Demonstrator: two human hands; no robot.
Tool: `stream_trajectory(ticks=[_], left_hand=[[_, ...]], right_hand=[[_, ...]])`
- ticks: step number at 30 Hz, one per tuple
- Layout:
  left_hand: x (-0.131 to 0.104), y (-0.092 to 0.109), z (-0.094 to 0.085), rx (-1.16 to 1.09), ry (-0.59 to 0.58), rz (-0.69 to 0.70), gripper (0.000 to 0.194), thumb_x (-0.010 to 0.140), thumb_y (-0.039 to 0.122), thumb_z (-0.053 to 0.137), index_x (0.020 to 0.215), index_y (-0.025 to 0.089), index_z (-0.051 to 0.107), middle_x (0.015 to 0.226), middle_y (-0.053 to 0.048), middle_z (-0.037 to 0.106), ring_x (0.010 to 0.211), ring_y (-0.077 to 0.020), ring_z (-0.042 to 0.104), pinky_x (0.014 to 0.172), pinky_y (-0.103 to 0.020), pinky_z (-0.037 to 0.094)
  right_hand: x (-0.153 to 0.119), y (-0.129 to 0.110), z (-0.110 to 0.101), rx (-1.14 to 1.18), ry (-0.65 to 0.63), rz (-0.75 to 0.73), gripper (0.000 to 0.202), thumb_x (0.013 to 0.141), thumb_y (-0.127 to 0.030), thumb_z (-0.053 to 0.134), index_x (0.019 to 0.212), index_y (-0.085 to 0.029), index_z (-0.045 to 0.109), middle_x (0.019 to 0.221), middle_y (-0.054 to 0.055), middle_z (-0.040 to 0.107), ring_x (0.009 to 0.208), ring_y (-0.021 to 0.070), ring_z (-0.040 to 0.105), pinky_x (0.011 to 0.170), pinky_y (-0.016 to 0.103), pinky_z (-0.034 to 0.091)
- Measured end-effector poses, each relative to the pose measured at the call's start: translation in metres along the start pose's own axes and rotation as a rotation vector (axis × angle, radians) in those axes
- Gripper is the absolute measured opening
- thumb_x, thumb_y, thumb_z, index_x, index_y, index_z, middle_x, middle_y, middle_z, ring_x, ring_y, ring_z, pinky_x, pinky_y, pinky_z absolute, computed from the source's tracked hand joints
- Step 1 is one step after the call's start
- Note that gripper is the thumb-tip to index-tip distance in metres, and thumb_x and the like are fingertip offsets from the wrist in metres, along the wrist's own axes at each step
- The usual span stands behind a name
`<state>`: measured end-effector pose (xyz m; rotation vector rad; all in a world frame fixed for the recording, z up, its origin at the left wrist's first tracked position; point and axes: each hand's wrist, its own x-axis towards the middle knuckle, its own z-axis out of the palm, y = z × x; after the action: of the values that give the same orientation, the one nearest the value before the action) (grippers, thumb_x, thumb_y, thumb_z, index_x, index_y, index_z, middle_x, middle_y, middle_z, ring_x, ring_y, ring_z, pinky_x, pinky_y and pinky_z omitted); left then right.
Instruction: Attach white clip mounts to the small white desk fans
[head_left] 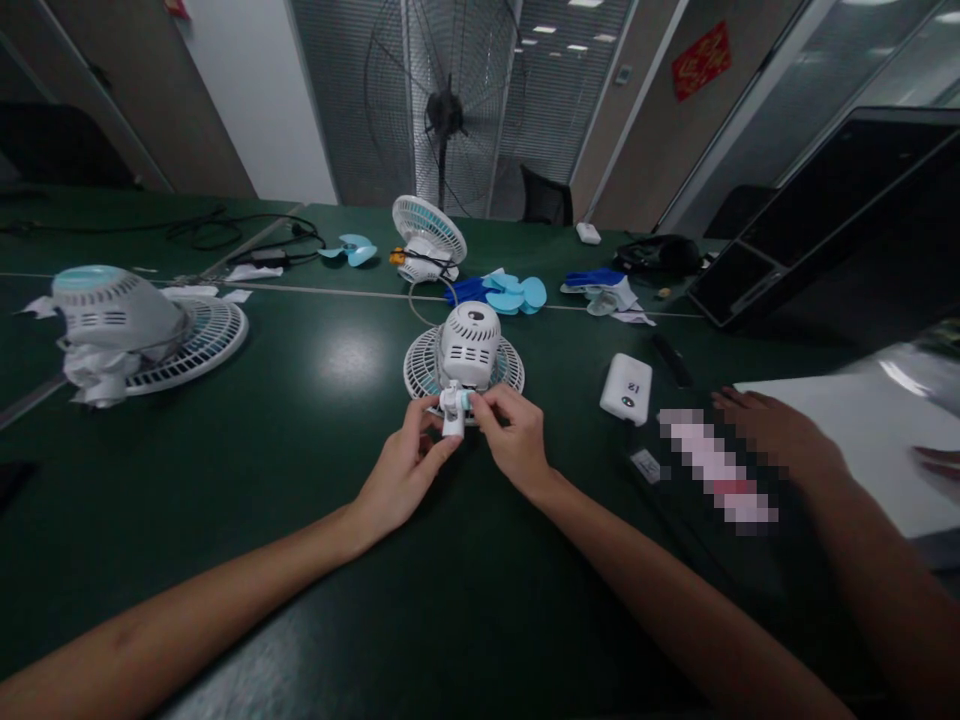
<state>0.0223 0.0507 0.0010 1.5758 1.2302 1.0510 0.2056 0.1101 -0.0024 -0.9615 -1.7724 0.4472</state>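
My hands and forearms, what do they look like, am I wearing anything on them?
Your left hand and right hand are bare, with no gloves. Left forearm and right forearm show no sleeves, watch or bracelet. Nail details are too small to tell.

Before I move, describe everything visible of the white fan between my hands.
The white fan, plastic by its look, rests grille down on the green table. Its rounded, slotted housing faces up; light blue shows through the grille. On the near side, the left hand holds its white bracket and the right hand grips a light-blue knob.
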Motion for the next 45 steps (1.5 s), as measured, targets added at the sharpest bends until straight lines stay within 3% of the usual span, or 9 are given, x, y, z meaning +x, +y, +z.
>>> stream_trajectory(ticks=[2,5,9,16,19,23,34,40,45], left_hand=[[0.0004,-0.0008,0.0001,0.011,-0.005,-0.002,0.049,0.102,0.044,0.057,0.143,0.024,0.039,0.11,-0.007,0.065,0.073,-0.0161,0.062,0.062,-0.027,0.053],[0.001,-0.0005,0.0003,-0.009,0.01,-0.009,0.05,0.101,0.045,0.058,0.143,0.025,0.039,0.111,-0.006,0.064,0.072,-0.0153,0.062,0.061,-0.027,0.053],[0.0011,0.0009,0.0,-0.054,0.028,-0.022,0.05,0.102,0.044,0.057,0.144,0.025,0.038,0.11,-0.006,0.063,0.072,-0.0143,0.061,0.06,-0.026,0.053],[0.0007,-0.0006,-0.0014,-0.03,0.013,-0.027,0.049,0.103,0.042,0.058,0.144,0.027,0.037,0.114,-0.005,0.061,0.073,-0.0135,0.062,0.06,-0.025,0.052],[0.0007,-0.0009,-0.0011,-0.054,0.013,-0.023,0.049,0.103,0.042,0.058,0.144,0.027,0.036,0.114,-0.005,0.061,0.073,-0.0133,0.061,0.06,-0.026,0.053],[0.0007,0.0005,-0.0007,-0.08,0.028,-0.031,0.05,0.103,0.042,0.057,0.145,0.027,0.036,0.115,-0.005,0.06,0.074,-0.0133,0.062,0.059,-0.025,0.053],[0.0001,-0.0019,0.0003,-0.1,0.035,-0.018,0.047,0.104,0.04,0.056,0.143,0.027,0.035,0.116,-0.005,0.059,0.07,-0.0113,0.06,0.056,-0.023,0.051],[0.0004,-0.0051,0.0016,-0.107,0.023,-0.005,0.048,0.103,0.04,0.057,0.144,0.027,0.036,0.12,-0.007,0.06,0.079,-0.0147,0.062,0.062,-0.026,0.054],[0.0004,-0.0039,0.0012,-0.115,0.033,-0.01,0.048,0.104,0.04,0.056,0.145,0.026,0.036,0.12,-0.007,0.06,0.078,-0.0142,0.062,0.062,-0.026,0.054]], right_hand=[[-0.0007,-0.0011,0.0,-0.005,-0.003,0.01,0.031,0.103,-0.032,0.06,0.073,-0.021,0.061,0.07,-0.001,0.059,0.064,0.0143,0.056,0.066,0.029,0.051],[-0.0035,-0.003,0.0003,0.073,0.006,0.04,0.009,0.1,-0.03,0.063,0.098,-0.022,0.066,0.081,0.0,0.065,0.066,0.0143,0.061,0.061,0.027,0.053],[-0.0057,-0.0027,0.001,0.148,-0.045,0.027,0.026,0.098,-0.027,0.063,0.124,-0.024,0.066,0.101,0.004,0.067,0.072,0.0144,0.068,0.061,0.027,0.058],[-0.0012,0.0021,0.0021,0.177,-0.02,0.111,0.016,0.1,-0.032,0.066,0.088,-0.021,0.068,0.086,0.002,0.064,0.066,0.0132,0.064,0.056,0.024,0.058],[-0.0022,-0.0012,0.0004,0.158,-0.001,0.065,0.008,0.098,-0.028,0.066,0.104,-0.022,0.07,0.093,0.003,0.065,0.071,0.0138,0.066,0.061,0.026,0.06],[-0.0046,-0.0026,0.0,0.206,-0.082,0.016,0.026,0.101,-0.021,0.06,0.125,-0.026,0.069,0.106,0.005,0.066,0.073,0.0128,0.069,0.06,0.025,0.061],[-0.0032,0.0045,0.0035,0.262,-0.073,0.069,0.024,0.101,-0.024,0.064,0.123,-0.029,0.072,0.108,0.003,0.067,0.067,0.0112,0.07,0.054,0.024,0.06],[0.0002,0.0036,0.0023,0.24,-0.034,0.131,0.01,0.1,-0.029,0.066,0.094,-0.022,0.071,0.099,0.003,0.065,0.067,0.0116,0.066,0.053,0.024,0.058],[-0.0027,-0.0003,0.0002,0.202,-0.067,0.036,0.023,0.1,-0.023,0.064,0.121,-0.026,0.07,0.108,0.005,0.066,0.073,0.0128,0.068,0.061,0.026,0.061]])
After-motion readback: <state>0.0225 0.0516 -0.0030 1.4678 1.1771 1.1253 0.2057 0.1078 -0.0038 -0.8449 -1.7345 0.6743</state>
